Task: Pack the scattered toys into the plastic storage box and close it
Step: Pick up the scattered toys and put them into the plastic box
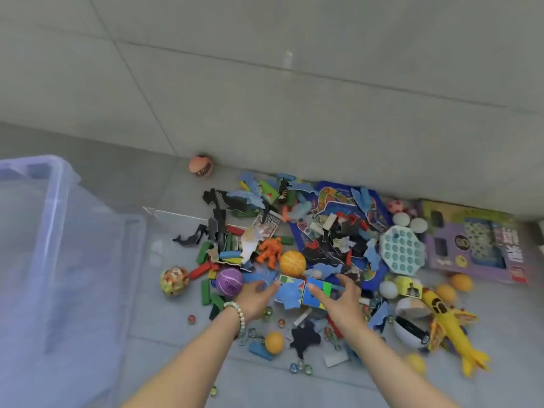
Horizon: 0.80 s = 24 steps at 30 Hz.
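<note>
A heap of toys lies on the grey floor along the wall. Two coloured cubes (304,291) sit at its near edge. My left hand (255,298), with a bead bracelet on the wrist, hovers by the cubes' left side with fingers apart. On their right side my right hand (343,301) is spread open, fingertips close to the cube. A purple ball (229,281) lies just left of my left hand and an orange ball (293,262) just beyond the cubes. The clear plastic storage box (56,260) stands open at the left.
A yellow toy plane (450,328), a pale pop-it board (402,253), a purple game box (474,242), an orange figure (269,251), marbles, blocks and puzzle pieces are scattered around. A pink ball (201,165) rests against the wall.
</note>
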Tool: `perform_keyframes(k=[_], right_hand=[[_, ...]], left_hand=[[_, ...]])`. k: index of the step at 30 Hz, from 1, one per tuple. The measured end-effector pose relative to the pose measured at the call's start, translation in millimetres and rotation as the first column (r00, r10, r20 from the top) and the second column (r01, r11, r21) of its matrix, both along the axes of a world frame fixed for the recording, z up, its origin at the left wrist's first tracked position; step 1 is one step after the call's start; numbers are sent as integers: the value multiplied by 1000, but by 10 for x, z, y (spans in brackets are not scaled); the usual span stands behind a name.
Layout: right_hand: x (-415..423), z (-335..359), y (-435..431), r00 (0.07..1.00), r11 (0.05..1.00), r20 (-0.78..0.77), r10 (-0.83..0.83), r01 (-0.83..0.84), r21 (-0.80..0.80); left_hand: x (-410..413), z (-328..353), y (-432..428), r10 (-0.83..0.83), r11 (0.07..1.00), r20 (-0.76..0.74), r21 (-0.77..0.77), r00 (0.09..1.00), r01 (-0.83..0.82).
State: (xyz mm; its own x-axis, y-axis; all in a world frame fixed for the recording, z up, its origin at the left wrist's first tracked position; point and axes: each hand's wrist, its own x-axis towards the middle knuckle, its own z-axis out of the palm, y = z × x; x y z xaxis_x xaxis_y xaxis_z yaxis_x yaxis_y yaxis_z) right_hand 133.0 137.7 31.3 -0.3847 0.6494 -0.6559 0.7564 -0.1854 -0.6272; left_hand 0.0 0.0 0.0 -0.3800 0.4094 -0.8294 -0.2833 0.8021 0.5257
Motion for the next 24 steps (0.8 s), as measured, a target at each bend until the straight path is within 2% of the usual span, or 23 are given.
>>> perform_keyframes(k=[2,6,10,13,17,21,24], right_hand=[[9,-99,-8,999,1000,17,-31,31,3],[49,-282,-47,994,991,10,111,-112,79],[36,-362,-73,992,984,44,122,-127,123],[-15,-318,-152,999,998,10,36,-36,45],[1,-130,-235,993,995,-77,-95,96,12],[19,234,-352,936,968,-253,-246,249,-23],[-112,583,-445,869,948,-385,-311,311,-64]], left_hand=[[40,-78,64,5,1000,-42,31,999,-4],[125,-221,109,-9,995,-158,98,987,25],[167,-278,134,57,982,-182,186,982,-23],[211,-242,123,93,976,-180,212,979,-54],[286,-118,81,206,965,-139,195,969,-177],[231,184,15,254,942,-48,237,966,-236],[91,629,-50,312,890,-20,355,950,-285]])
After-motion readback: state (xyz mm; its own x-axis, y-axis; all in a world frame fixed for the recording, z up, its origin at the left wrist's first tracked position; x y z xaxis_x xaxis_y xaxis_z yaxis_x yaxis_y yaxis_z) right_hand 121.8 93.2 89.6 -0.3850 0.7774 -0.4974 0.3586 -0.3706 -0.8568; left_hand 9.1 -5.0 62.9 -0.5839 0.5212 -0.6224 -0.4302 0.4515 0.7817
